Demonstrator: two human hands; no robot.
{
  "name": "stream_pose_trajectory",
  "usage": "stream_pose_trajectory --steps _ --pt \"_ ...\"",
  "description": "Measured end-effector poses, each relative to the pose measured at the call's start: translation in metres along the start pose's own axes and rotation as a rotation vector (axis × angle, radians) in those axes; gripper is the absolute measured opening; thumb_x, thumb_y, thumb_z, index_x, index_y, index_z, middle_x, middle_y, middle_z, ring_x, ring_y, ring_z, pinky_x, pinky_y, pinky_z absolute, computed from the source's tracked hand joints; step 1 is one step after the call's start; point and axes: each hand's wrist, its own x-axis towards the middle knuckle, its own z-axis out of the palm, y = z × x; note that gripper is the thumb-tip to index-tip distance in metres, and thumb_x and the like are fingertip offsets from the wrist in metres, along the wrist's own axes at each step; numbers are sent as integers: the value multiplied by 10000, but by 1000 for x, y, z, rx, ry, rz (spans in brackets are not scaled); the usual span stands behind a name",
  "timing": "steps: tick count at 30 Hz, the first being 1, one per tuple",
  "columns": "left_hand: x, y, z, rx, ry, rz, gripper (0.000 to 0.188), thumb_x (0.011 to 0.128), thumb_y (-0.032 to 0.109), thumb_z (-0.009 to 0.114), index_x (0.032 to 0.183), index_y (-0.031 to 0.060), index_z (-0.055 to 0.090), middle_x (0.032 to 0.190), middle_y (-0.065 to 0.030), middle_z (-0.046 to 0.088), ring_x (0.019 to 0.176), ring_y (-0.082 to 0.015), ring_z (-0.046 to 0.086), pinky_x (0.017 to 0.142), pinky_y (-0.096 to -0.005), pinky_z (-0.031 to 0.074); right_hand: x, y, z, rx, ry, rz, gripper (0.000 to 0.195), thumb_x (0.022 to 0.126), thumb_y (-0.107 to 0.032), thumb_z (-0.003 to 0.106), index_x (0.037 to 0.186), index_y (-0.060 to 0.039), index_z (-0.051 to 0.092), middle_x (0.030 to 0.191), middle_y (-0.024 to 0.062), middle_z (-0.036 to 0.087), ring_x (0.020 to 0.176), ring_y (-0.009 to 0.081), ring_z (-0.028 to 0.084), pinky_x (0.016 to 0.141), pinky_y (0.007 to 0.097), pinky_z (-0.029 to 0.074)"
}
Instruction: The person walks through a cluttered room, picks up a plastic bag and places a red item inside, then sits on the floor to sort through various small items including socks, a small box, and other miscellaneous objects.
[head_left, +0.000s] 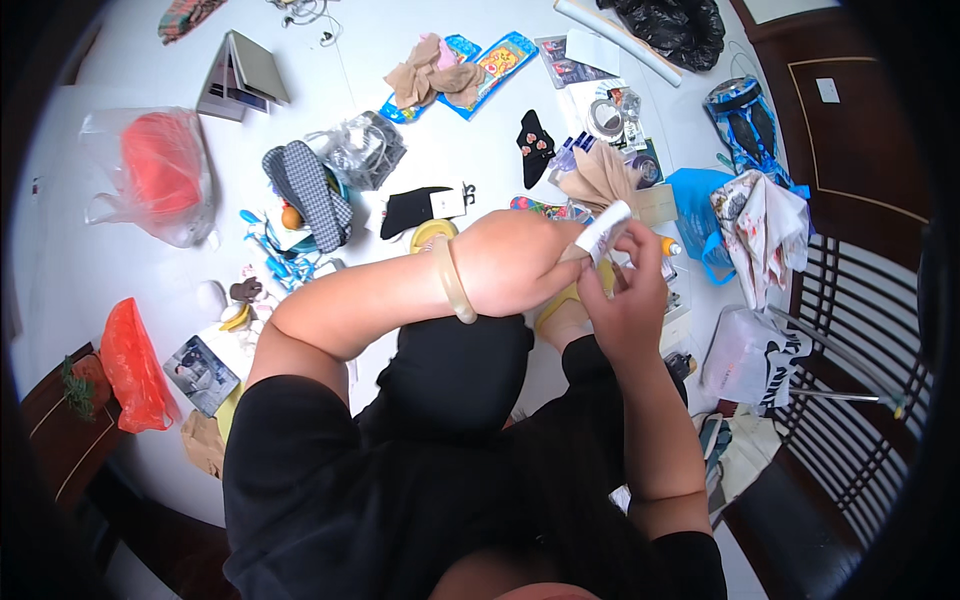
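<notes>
My left hand (517, 262), with a pale bangle (453, 281) at its wrist, is closed around a tan piece, perhaps cloth or a sock, whose white card band (604, 231) sticks up between my hands. The fingers of my right hand (628, 289) touch the lower edge of the band; whether they pinch it I cannot tell. Just beyond the hands lie tan nylon stockings (600, 176) and a colourful patterned item (536, 206). A black sock with a white label (412, 211) lies farther left, and another black sock (535, 148) is ahead.
Patterned slippers (311, 195) and a clear bag with a red item (161, 172) lie left. Blue packets (499, 67) are ahead. A blue bag (697, 214), white printed cloth (761, 225) and white plastic bag (750, 360) are at right, beside a slatted wooden chair (862, 330).
</notes>
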Motion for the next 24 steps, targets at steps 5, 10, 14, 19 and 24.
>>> stream_pose_trajectory --steps 5,10,14,19,24 --pt "-44 31 25 -33 137 -20 223 841 218 457 937 31 534 764 -204 592 710 -396 562 647 -461 438 -26 4 10 102 42 -247 378 774 -93 526 1131 26 491 922 164 625 826 245 638 719 320 508" --pt "-89 39 46 -194 278 -132 217 862 189 466 970 12 533 775 -170 597 733 -327 576 682 -380 440 -44 -8 25 65 29 -379 238 788 -96 517 998 -1 572 770 172 632 706 284 640 613 335 484" --pt "-115 39 61 -249 360 -220 203 871 185 468 930 8 545 708 -115 576 639 -213 546 618 -319 434 -55 -11 38 132 -59 -432 195 801 -108 509 926 23 581 715 183 619 642 298 620 577 340 467" --pt "-144 37 70 -567 404 -273 146 868 138 450 908 31 541 602 16 461 521 -64 413 468 -235 345 -58 -10 54 360 -256 -356 214 826 -120 494 938 36 589 700 113 622 609 124 575 574 266 444" --pt "-153 35 73 -773 403 -176 135 884 118 448 931 35 544 601 54 411 503 -31 351 439 -200 288 -64 -26 48 675 -482 -101 211 845 -113 469 926 29 601 694 20 589 550 57 486 519 209 398"
